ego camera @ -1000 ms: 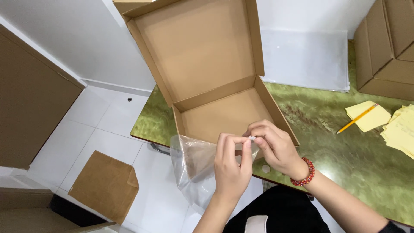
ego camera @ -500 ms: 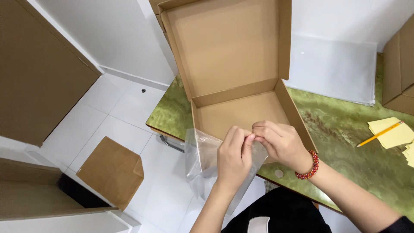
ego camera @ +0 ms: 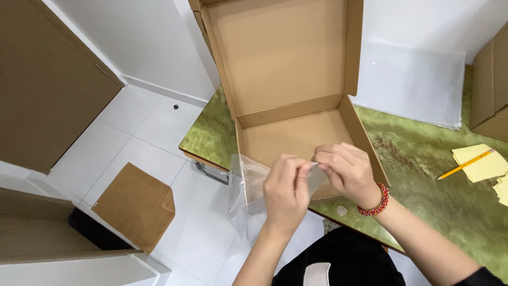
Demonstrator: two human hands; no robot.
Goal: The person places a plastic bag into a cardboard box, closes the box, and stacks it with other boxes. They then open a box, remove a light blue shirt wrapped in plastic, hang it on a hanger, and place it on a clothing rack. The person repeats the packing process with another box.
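- Head view: the left hand (ego camera: 286, 191) and right hand (ego camera: 346, 172) pinch the top edge of a clear, crinkled plastic bag (ego camera: 248, 193), fingers closed on the thin film.
- The bag hangs over the front wall of an open, matte corrugated cardboard box (ego camera: 288, 69).
- The box sits on a glossy green marbled table (ego camera: 423, 159); a red bead bracelet (ego camera: 375, 201) circles the right wrist.

The bag (ego camera: 248, 196) you pinched in your hands was thin, clear, glossy plastic, creased and crinkled. The open box (ego camera: 288, 90) was matt brown corrugated cardboard, as was the flat piece (ego camera: 135, 204) on the floor. Your bench (ego camera: 423, 169) had a polished green marbled top. The floor tiles (ego camera: 143, 137) were smooth, white and slightly shiny.
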